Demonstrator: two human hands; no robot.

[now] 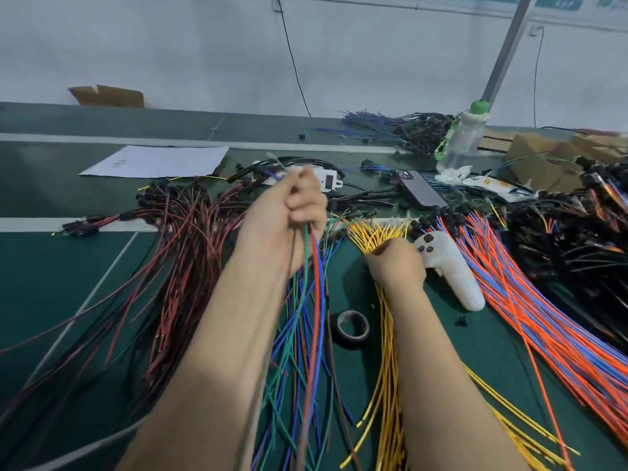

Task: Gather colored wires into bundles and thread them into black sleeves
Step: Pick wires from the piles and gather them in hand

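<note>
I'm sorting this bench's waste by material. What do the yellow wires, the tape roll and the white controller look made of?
Yellow wires: likely glossy plastic insulation, since they bend smoothly; the core is not visible. Tape roll: seemingly black vinyl tape, slightly shiny. White controller: probably matte moulded plastic with dark buttons.

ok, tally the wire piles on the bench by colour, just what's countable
Red-and-black pile: 1
Yellow pile: 1
Orange-and-blue pile: 1
Mixed blue, green and red bundle, in the left hand: 1
Dark blue pile at the back: 1
Total: 5. Single wires are too many to count.
</note>
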